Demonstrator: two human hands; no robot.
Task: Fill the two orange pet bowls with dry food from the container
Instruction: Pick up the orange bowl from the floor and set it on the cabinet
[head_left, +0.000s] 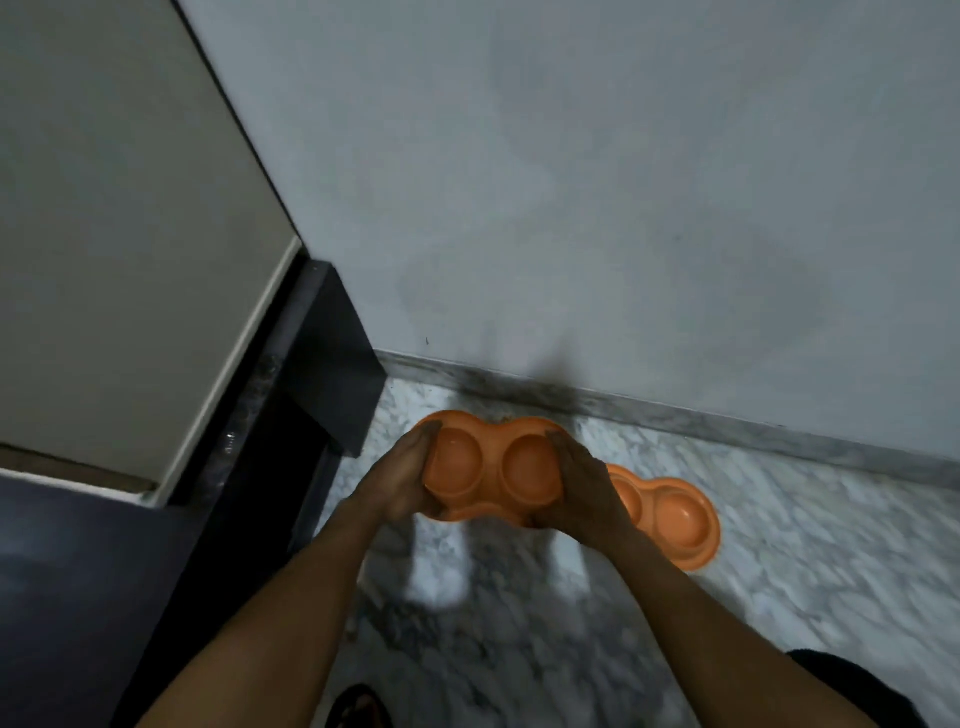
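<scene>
Both hands (402, 483) (582, 488) grip orange bowl (493, 467) over marble floor (779, 545).

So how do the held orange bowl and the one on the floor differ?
The held bowl is gripped at its ends by the left hand and right hand; the floor bowl lies untouched on the marble floor. The held bowl shows both wells; the floor bowl is partly hidden behind the right hand. Both are orange, two-welled, with no food visible.

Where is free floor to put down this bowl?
The floor is bare right of the floor bowl, up to the baseboard, and nearer you than the held bowl. Tight: the corner by the dark plinth.
</scene>
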